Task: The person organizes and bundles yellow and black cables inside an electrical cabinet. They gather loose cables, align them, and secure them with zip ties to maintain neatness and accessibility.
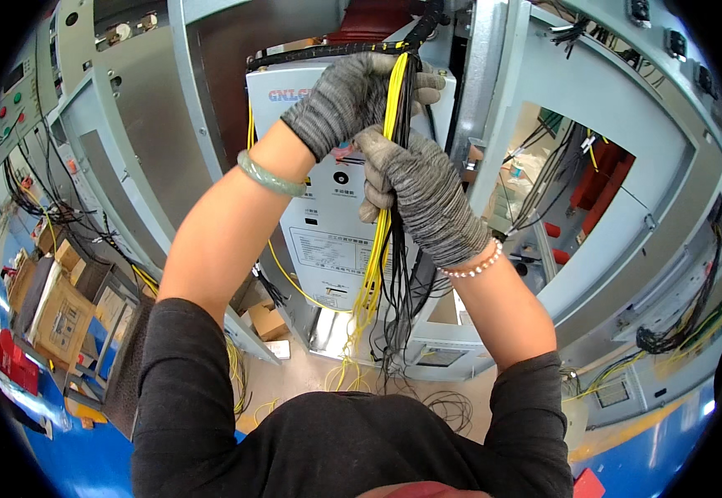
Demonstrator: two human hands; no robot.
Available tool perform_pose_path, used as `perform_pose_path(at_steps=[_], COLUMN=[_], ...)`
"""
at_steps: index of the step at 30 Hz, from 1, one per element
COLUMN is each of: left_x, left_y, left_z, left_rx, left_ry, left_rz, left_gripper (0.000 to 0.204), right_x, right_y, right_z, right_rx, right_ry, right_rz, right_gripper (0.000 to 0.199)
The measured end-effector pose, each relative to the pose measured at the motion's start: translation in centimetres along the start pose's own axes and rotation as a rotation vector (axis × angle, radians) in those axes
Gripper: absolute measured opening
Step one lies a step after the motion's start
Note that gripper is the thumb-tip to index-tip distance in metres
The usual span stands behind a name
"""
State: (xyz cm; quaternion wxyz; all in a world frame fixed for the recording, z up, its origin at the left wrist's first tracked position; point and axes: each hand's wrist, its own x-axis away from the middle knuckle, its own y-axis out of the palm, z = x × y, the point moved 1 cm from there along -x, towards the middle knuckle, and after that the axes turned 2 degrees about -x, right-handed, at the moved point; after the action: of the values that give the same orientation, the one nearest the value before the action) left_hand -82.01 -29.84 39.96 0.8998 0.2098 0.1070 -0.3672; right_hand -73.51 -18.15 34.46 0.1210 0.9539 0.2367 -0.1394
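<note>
A thick bundle of yellow and black wires [393, 104] hangs down in front of a pale grey switchgear unit [282, 220]. Both my hands wear grey knitted gloves. Near the top of the bundle, my left hand [357, 93] is closed around it, its fingertips coming out on the right side behind the wires. Just below, my right hand [415, 178] grips the same bundle with curled fingers. Beneath my hands the wires fan out loosely toward the floor. Above them, a black wrapped harness [319, 52] runs along the top of the unit.
Metal cabinet frames enclose the unit, with an open cabinet door [100, 158] at left and a panel with a rectangular opening [618, 108] at right. Loose wire coils [448, 408] lie on the floor. Cardboard boxes [62, 319] stand at the lower left.
</note>
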Motion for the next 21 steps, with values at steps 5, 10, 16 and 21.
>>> perform_pose_path(at_steps=[5,10,16,21], left_x=[-0.8,-0.7,-0.2,-1.0], left_y=[2.1,-0.8,1.2,3.0], left_z=[-1.9,-1.7,3.8,5.6], left_rx=[-0.074,-0.746,-1.292,-1.5], left_ry=[0.138,0.345,-0.196,-0.259], left_rz=[0.037,0.044,0.402,0.408], left_gripper=[0.04,0.033,0.015,0.032], right_x=[-1.1,-0.9,0.0,-3.0], right_y=[-0.5,0.4,-2.4,-2.7], right_z=[-1.4,-2.3,0.4,-3.3], right_rx=[0.195,0.22,0.243,0.498], right_ry=[-0.209,-0.2,0.043,-0.152], right_rz=[-0.106,-0.089,0.081,0.208], right_gripper=[0.023,0.024,0.03,0.026])
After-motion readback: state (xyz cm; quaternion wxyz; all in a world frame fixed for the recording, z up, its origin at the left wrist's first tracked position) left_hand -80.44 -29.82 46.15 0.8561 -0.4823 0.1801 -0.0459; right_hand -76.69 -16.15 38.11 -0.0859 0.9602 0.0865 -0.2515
